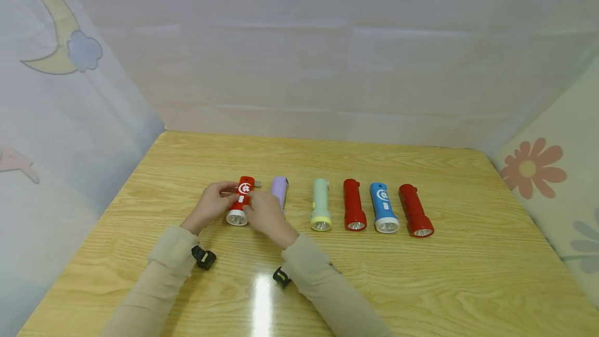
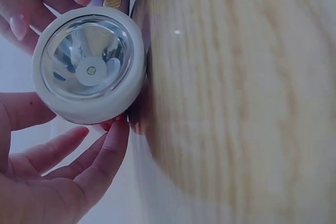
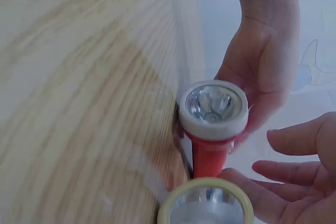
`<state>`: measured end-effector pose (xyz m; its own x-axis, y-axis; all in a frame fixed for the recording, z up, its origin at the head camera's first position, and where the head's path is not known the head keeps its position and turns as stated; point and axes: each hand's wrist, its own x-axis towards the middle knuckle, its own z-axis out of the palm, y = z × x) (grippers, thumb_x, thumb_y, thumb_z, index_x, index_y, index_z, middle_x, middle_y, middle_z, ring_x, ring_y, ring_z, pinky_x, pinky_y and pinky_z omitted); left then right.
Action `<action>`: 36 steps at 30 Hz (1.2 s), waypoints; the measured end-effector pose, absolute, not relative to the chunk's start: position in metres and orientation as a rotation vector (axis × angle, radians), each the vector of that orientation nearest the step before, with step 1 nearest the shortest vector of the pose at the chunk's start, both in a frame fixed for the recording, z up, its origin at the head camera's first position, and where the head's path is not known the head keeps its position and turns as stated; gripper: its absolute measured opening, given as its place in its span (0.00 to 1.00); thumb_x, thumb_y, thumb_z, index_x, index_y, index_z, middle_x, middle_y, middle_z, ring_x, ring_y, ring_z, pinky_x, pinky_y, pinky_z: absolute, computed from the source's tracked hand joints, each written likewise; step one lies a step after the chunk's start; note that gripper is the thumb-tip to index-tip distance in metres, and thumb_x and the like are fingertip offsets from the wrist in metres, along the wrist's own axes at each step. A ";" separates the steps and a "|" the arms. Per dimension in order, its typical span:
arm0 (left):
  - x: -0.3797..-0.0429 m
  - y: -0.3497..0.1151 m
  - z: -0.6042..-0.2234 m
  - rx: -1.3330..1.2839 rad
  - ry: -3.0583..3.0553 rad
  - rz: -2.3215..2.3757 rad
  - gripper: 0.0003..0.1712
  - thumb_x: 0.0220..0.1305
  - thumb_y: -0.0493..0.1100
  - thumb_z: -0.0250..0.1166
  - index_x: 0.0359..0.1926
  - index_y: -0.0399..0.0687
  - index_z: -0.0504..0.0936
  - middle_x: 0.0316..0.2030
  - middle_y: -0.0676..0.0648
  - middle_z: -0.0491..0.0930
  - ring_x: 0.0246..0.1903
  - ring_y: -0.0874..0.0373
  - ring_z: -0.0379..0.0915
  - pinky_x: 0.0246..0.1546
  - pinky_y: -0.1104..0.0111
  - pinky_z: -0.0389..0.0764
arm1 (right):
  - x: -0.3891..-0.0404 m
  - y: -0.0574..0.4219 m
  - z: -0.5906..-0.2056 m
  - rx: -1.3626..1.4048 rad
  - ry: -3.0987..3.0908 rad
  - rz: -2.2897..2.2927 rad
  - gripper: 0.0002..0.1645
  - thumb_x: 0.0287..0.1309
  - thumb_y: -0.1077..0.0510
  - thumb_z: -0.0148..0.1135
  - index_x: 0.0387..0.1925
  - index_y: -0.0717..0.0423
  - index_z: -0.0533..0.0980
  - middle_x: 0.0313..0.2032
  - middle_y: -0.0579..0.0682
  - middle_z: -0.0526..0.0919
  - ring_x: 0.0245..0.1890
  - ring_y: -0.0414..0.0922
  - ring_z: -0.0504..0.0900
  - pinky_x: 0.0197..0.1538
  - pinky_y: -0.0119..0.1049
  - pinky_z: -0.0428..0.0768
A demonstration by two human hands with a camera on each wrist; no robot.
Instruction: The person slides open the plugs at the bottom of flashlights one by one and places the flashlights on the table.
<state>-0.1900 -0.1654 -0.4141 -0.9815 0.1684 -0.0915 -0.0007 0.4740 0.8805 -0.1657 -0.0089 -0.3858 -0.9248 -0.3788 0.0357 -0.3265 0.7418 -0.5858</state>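
Note:
A red flashlight (image 1: 243, 195) with a white head and a white emblem lies on the table at the left end of a row. Metal plug prongs (image 1: 257, 184) stick out beside its tail. My left hand (image 1: 216, 203) holds its left side; the left wrist view shows fingertips (image 2: 119, 129) curled under the white head (image 2: 89, 66). From the right, my right hand (image 1: 268, 213) reaches its body with loosely extended fingers, thumb apart from them in the right wrist view. Behind the right hand, the purple flashlight (image 1: 280, 189) is partly hidden.
Further right lie a pale green flashlight (image 1: 321, 199), a red one (image 1: 353, 204), a blue one (image 1: 384, 206) and another red one (image 1: 415, 209). All point toward me on the wooden table (image 1: 444, 285). A cream-rimmed flashlight head (image 3: 206, 184) shows in the right wrist view.

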 end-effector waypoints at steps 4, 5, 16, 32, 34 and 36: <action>-0.190 -0.167 -0.412 0.145 2.532 1.516 0.23 0.64 0.36 0.54 0.57 0.26 0.66 0.50 0.30 0.71 0.48 0.40 0.71 0.41 0.62 0.77 | -0.163 0.004 -0.383 -0.569 2.819 -1.073 0.18 0.57 0.60 0.59 0.49 0.62 0.76 0.33 0.50 0.82 0.24 0.38 0.77 0.25 0.25 0.72; -0.191 -0.168 -0.412 0.139 2.521 1.516 0.24 0.65 0.37 0.54 0.58 0.27 0.66 0.50 0.30 0.70 0.48 0.41 0.71 0.41 0.62 0.77 | -0.162 0.007 -0.382 -0.571 2.819 -1.099 0.17 0.57 0.60 0.59 0.48 0.63 0.76 0.38 0.53 0.82 0.29 0.40 0.79 0.28 0.27 0.74; -0.191 -0.171 -0.407 0.141 2.542 1.450 0.25 0.66 0.41 0.54 0.60 0.31 0.65 0.54 0.33 0.68 0.50 0.43 0.68 0.43 0.60 0.75 | -0.157 0.042 -0.373 -0.657 2.841 -1.311 0.16 0.56 0.62 0.60 0.44 0.68 0.76 0.40 0.61 0.81 0.33 0.47 0.82 0.31 0.27 0.77; -0.198 -0.157 -0.390 0.176 2.532 1.662 0.22 0.65 0.36 0.54 0.57 0.27 0.67 0.49 0.32 0.71 0.45 0.40 0.72 0.41 0.59 0.78 | -0.164 0.064 -0.374 -0.480 2.844 -1.260 0.18 0.55 0.60 0.61 0.45 0.68 0.76 0.36 0.58 0.81 0.33 0.48 0.82 0.34 0.34 0.79; -0.199 -0.153 -0.389 0.174 2.523 1.672 0.21 0.65 0.36 0.54 0.56 0.28 0.68 0.49 0.33 0.71 0.45 0.41 0.72 0.40 0.60 0.78 | -0.164 0.067 -0.375 -0.473 2.844 -1.238 0.19 0.54 0.59 0.61 0.45 0.69 0.75 0.36 0.58 0.81 0.34 0.49 0.81 0.33 0.34 0.78; -0.201 -0.149 -0.389 0.181 2.521 1.673 0.21 0.65 0.36 0.54 0.56 0.29 0.69 0.49 0.33 0.71 0.45 0.41 0.72 0.40 0.60 0.78 | -0.165 0.069 -0.375 -0.456 2.836 -1.216 0.21 0.54 0.58 0.62 0.46 0.70 0.75 0.36 0.59 0.81 0.34 0.49 0.80 0.32 0.34 0.78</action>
<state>-0.2012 -0.1487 -0.3887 -0.9868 0.1602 -0.0259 0.0384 0.3856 0.9218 -0.1647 0.0690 -0.3749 -0.9569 -0.2748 0.0937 -0.2573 0.6531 -0.7122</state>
